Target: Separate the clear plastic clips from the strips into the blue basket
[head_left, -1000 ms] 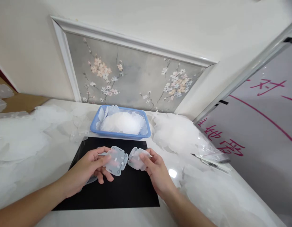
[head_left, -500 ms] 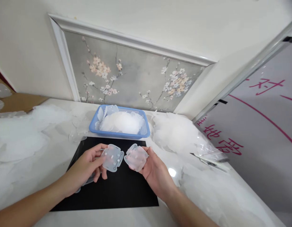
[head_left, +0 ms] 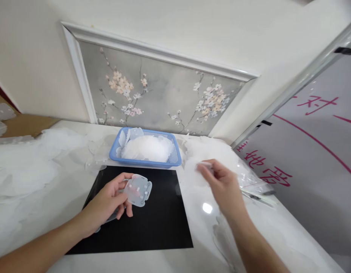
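Observation:
My left hand (head_left: 114, 199) pinches a translucent plastic piece (head_left: 139, 191) with notched, rounded edges, small slots and white dots. It is held above a black mat (head_left: 158, 227). Below that palm, the edge of another translucent piece (head_left: 110, 218) shows; the hand hides most of it. Off the mat's right side, my right hand (head_left: 225, 185) is closed, thumb against fingers, over a heap of pale translucent pieces (head_left: 212, 149). A thin pale edge of a plastic piece (head_left: 206, 164) shows at its fingertips, blurred by motion.
Behind the mat stands a blue basket (head_left: 145, 164) with many translucent pieces inside. More pieces lie in a wide heap (head_left: 24, 163) at the left. A whiteboard (head_left: 314, 151) with red writing leans at the right. A framed floral panel (head_left: 164, 91) is on the wall behind.
My right hand has moved right, from beside the left hand's piece to over the right-hand heap, its piece now nearly edge-on. My left hand keeps its piece in nearly the same place.

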